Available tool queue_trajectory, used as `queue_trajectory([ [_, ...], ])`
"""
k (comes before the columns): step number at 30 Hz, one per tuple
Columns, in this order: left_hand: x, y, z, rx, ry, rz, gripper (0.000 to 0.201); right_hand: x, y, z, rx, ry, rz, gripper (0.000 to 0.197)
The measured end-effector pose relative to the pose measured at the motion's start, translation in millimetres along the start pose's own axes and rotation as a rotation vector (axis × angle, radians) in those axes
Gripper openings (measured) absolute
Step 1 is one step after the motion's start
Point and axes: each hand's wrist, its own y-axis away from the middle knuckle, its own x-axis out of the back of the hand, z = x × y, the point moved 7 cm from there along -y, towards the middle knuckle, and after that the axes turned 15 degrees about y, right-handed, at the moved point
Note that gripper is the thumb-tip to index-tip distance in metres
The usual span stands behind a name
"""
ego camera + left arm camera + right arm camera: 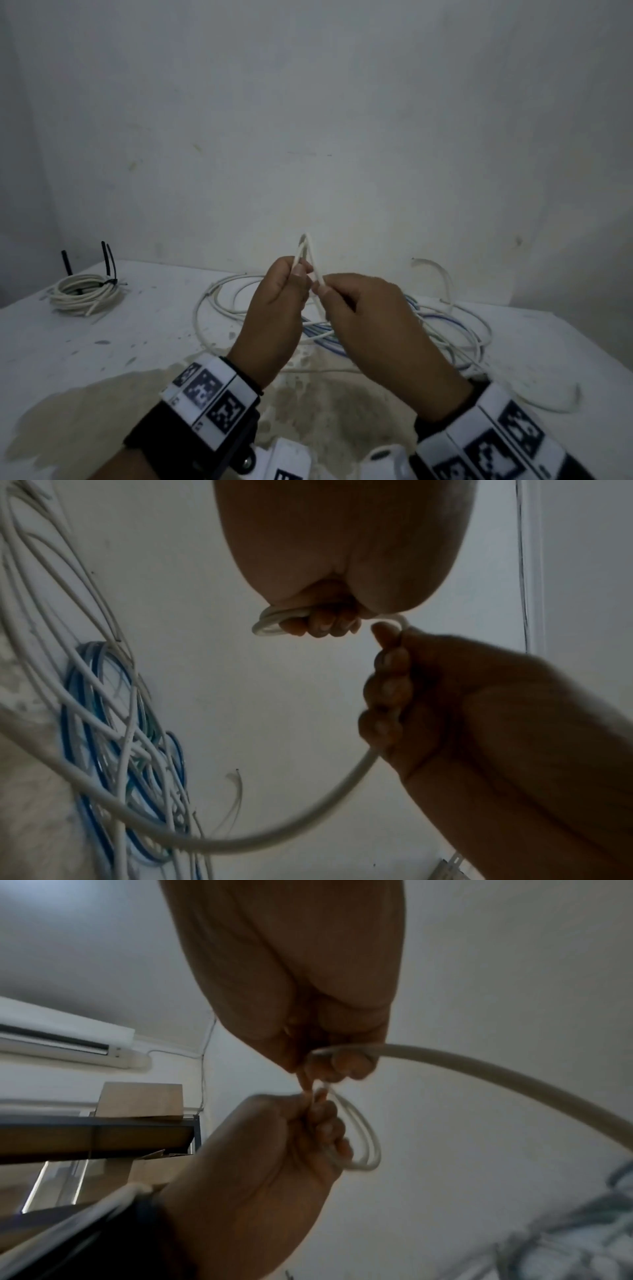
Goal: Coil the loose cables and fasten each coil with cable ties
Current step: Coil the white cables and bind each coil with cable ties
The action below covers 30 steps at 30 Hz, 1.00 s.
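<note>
So we're just starting the second coil here: our left hand (274,301) is pinching a couple of small loops of the white cable (310,253) up above the counter (102,349), and our right hand (363,308) is curled round the same cable right beside it, feeding. The rest trails down into the loose tangle (445,329) with the blue wires. One finished coil (85,291) already sits tied off far left. Next we probably need to pull more slack and lay another loop.

One tied coil (85,291), one loose tangle (445,329), two hands (277,308).
</note>
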Motion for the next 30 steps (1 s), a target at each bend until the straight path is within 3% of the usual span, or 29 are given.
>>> queue_trajectory([
  [2,8,-2,0,-0.032,-0.062,0.027,0.024,3,-6,15,0.056,0.306,-0.004,0.031],
  [6,17,-3,4,-0.062,-0.148,0.000,0.027,31,-22,42,-0.061,0.696,0.087,0.015],
  [10,6,3,18,-0.184,-0.276,-0.104,0.026,62,-47,53,-0.123,0.769,0.245,0.015],
  [14,-10,3,26,-0.275,-0.327,-0.157,0.030,77,-56,32,-0.058,0.722,0.476,0.020],
  [15,-11,2,26,-0.263,-0.306,-0.146,0.028,74,-54,29,-0.059,0.673,0.496,0.017],
  [17,-10,-3,24,-0.221,-0.238,-0.094,0.022,59,-50,27,-0.101,0.471,0.397,0.015],
  [22,0,-8,15,-0.133,-0.084,0.009,0.018,-9,-17,29,-0.478,-0.608,-0.175,0.033],
  [24,9,-10,18,-0.159,-0.085,0.036,0.019,-20,-7,22,-0.483,-0.855,-0.351,0.027],
  [26,19,-13,19,-0.167,-0.101,0.040,0.022,-11,-11,27,-0.370,-0.710,-0.360,0.024],
  [28,26,-16,18,-0.156,-0.128,0.025,0.023,11,-26,43,-0.270,-0.312,-0.258,0.023],
  [30,26,-14,20,-0.172,-0.181,-0.012,0.021,40,-47,55,-0.142,0.181,-0.064,0.025],
])
